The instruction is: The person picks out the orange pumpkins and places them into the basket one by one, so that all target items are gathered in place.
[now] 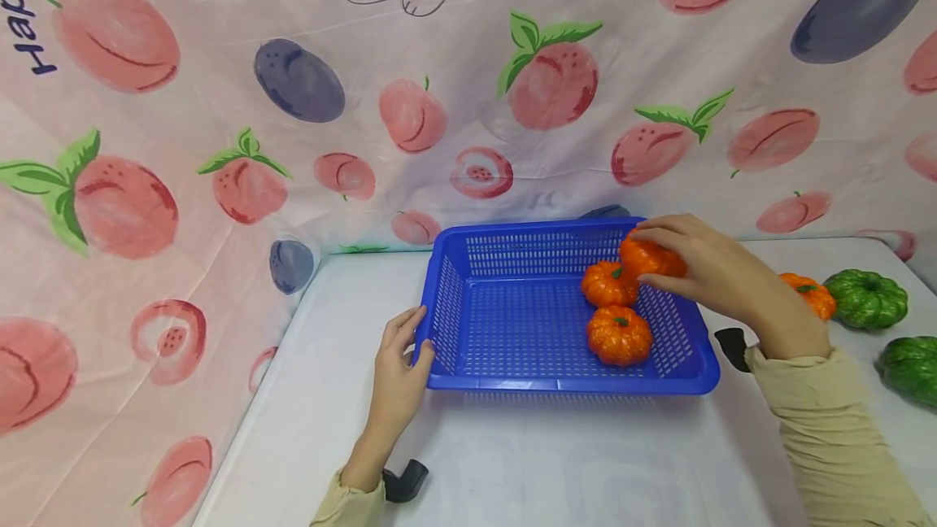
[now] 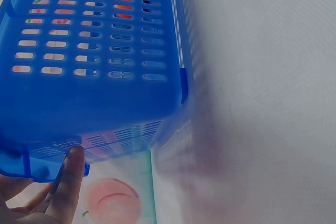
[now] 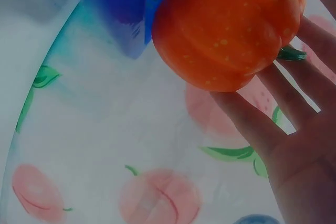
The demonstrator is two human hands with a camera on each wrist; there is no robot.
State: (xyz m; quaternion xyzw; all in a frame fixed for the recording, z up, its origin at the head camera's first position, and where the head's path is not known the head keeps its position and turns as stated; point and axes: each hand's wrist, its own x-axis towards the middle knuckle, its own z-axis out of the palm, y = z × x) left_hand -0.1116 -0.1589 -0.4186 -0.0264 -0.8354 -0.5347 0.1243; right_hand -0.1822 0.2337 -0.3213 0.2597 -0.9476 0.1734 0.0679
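A blue plastic basket (image 1: 512, 385) with slotted walls stands on the white table. Inside it, toward the right end, lie two small orange pumpkins, one nearer the front (image 1: 619, 337) and one behind it (image 1: 607, 285). My right hand (image 1: 703, 267) grips a third orange pumpkin (image 1: 650, 257) above the basket's back right corner. In the right wrist view that pumpkin (image 3: 226, 30) sits between thumb and fingers, its green stem toward the palm. My left hand (image 1: 398, 372) holds the basket's left rim; a finger (image 2: 73, 177) shows against its wall in the left wrist view.
Right of the basket, partly behind my right forearm, is another orange pumpkin (image 1: 811, 293). Two green pumpkins, one farther back (image 1: 867, 299) and one nearer (image 1: 911, 368), lie at the table's right. A fruit-printed cloth (image 1: 468, 47) rises behind and left of the table.
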